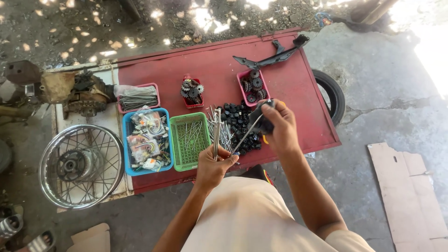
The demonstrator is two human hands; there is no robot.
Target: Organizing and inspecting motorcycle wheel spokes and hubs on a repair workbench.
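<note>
On the far left, beside the red counter [298,88], lies 1 spoked wheel rim [81,165], with 1 greasy engine part [86,95] above it. Then come the trays: 1 pink tray [138,98] of thin metal spokes, 1 blue basket [146,141] of small packets, 1 green basket [188,141] with a few spokes inside, 1 small red tray [192,91] of gears and 1 more pink tray [252,86] of gears, making 5 containers. A loose heap of spokes [225,130] and a pile of small black parts [240,123] lie between the baskets and the hands. The left hand [212,168] is clamped around a bundle of spokes [217,133], held upright over the counter's near edge. The right hand [280,126] pinches a dark cloth [262,122] closed around 1 single spoke [246,136], which slants down toward the left hand. 1 black bracket [275,55] rests at the counter's far edge, and 1 tyre [332,93] leans at its right side.
</note>
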